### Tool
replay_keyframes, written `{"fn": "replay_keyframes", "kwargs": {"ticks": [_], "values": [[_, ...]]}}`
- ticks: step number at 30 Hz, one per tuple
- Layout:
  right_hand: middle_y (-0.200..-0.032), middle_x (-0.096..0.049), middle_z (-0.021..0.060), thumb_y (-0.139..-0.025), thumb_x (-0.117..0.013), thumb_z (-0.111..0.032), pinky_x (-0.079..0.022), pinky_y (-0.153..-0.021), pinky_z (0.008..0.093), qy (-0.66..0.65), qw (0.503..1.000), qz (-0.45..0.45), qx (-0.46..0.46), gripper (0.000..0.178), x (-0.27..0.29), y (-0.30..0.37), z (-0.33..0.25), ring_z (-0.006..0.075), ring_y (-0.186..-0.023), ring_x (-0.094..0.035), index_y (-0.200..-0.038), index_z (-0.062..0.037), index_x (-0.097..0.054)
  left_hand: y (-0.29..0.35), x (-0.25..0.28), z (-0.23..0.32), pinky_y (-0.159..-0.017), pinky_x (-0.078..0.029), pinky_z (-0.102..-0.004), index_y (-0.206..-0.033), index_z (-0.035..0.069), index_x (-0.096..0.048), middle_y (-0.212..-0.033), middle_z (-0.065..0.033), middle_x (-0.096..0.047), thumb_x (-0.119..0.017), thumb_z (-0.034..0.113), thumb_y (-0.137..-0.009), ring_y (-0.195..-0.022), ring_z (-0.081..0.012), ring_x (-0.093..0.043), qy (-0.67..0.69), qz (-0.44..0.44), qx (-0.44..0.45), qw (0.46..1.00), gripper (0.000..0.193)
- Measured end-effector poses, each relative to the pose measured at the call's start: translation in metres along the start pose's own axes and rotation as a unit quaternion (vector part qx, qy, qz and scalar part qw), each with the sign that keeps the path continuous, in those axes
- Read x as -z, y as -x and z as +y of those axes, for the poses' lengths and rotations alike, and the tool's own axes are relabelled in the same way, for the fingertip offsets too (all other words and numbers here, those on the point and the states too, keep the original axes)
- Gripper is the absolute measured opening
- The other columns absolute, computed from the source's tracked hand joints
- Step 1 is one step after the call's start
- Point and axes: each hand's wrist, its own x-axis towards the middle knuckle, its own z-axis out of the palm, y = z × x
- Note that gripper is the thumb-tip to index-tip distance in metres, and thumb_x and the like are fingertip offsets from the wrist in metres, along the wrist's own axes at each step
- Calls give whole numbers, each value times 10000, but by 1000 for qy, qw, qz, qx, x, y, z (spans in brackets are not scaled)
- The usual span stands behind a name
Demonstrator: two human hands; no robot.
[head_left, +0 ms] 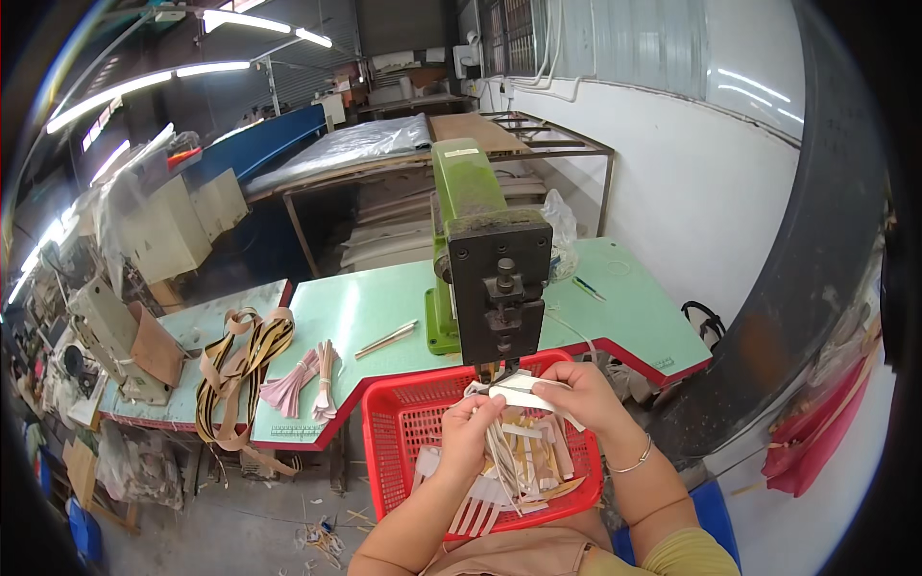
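Observation:
Under the black head of a green press-like machine [497, 278], both my hands work close together on a white strip [520, 388]. My left hand [468, 432] is closed, thumb and fingers pinching the strip's left end; narrow pale strips [501, 456] hang down beside its fingertips. My right hand [583, 396] wears a bracelet at the wrist and is closed on the right part of the same strip. The strip's left end sits at the machine's small lower tip. Below both hands is a red plastic basket [386, 463] holding many loose pale pieces.
A light green worktable [394, 288] with a red edge carries bundled pink strips [290, 384], a cream bundle [325, 384], thin sticks [386, 340] and pens [588, 288]. Striped straps [230, 374] drape over its left side. A cream machine [120, 346] stands farther left. Scraps litter the floor.

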Motion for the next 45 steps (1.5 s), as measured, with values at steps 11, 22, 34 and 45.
{"fn": "replay_keyframes", "kwargs": {"ticks": [11, 22, 34, 45], "values": [[-692, -567, -1, -772, -605, -96, -393, -543, 187, 21, 999, -26, 7, 109, 4, -5, -6, 39, -619, -492, -800, 9, -599, 4, -6, -1, -479, -359, -172, -717, 37, -569, -626, 11, -543, -616, 122, -773, -524, -35, -469, 26, 26, -20, 999, 112], [-665, -571, 3, -784, -600, -126, -385, -506, 180, 45, 997, -39, 42, 170, 4, -22, -3, 33, -574, -481, -859, 26, -616, 5, -6, -1, -480, -378, -192, -693, 49, -541, -602, -9, -529, -601, 114, -777, -512, -63, -473, -13, 57, -50, 997, 122], [-719, -598, 31, -771, -610, -107, -421, -542, 186, 32, 999, -29, 30, 186, -5, -28, -2, 50, -626, -528, -893, 32, -594, 6, 1, -1, -529, -380, -181, -752, 24, -577, -671, 2, -559, -614, 100, -775, -587, -45, -491, 17, 55, -53, 997, 88], [-760, -592, 0, -742, -591, -27, -415, -569, 173, -5, 997, -59, 57, 178, -16, -34, 0, 39, -661, -526, -919, -9, -603, 3, 10, -1, -525, -387, -189, -758, 16, -571, -659, -6, -546, -607, 88, -775, -566, -58, -489, 54, 72, -75, 993, 82]]}}
